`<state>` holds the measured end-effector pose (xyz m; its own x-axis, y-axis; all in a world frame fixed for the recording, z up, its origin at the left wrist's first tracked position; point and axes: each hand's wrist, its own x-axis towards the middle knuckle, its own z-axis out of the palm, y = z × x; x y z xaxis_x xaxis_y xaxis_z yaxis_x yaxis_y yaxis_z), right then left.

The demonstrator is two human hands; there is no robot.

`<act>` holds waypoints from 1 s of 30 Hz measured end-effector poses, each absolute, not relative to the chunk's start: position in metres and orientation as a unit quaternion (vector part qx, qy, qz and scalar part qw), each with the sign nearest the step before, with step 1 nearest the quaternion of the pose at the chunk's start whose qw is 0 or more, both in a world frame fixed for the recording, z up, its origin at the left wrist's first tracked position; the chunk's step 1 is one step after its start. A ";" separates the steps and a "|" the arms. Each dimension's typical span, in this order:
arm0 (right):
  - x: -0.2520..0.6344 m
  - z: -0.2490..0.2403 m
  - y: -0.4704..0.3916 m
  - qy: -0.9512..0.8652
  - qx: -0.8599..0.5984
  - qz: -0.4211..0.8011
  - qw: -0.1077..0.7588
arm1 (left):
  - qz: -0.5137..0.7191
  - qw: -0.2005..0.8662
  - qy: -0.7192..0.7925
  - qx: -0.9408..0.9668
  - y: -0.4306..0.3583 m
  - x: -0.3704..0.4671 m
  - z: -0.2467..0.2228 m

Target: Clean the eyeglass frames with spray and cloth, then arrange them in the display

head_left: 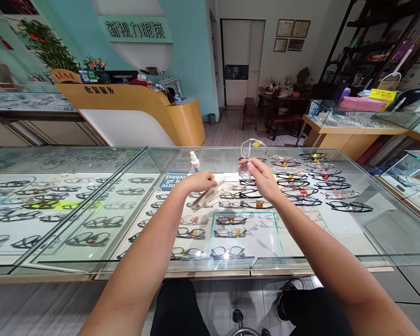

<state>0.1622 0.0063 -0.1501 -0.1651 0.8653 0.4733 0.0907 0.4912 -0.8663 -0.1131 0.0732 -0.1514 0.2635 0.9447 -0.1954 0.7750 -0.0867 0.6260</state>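
My right hand (260,176) grips a pair of clear-framed eyeglasses (245,149) above the glass counter, fingers closed around the lower part. The glasses are tilted upright, and a yellow tag (256,144) shows on them. Lower and to the left, my left hand (201,182) has its fingers pinched on a beige cloth (210,197), which spreads crumpled over the glass top. Just behind that hand stands a white spray bottle (195,162), not touched by it.
Under the glass of the display counter (300,259) lie rows of eyeglasses (230,232), several with coloured tags. A blue printed card (171,182) is there too. Beyond stand a yellow-and-white service desk (185,119), a wooden bench (250,112) and another glass case (356,122) at right.
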 end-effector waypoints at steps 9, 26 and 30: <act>0.163 -0.151 0.006 -0.673 -0.356 0.359 0.540 | 0.315 0.420 0.598 0.606 0.073 -0.107 -0.141; 0.163 -0.148 0.008 -0.675 -0.358 0.340 0.548 | 0.362 0.504 0.386 0.682 0.061 -0.100 -0.130; 0.164 -0.148 0.008 -0.675 -0.360 0.338 0.548 | 0.391 0.474 0.401 0.679 0.061 -0.100 -0.131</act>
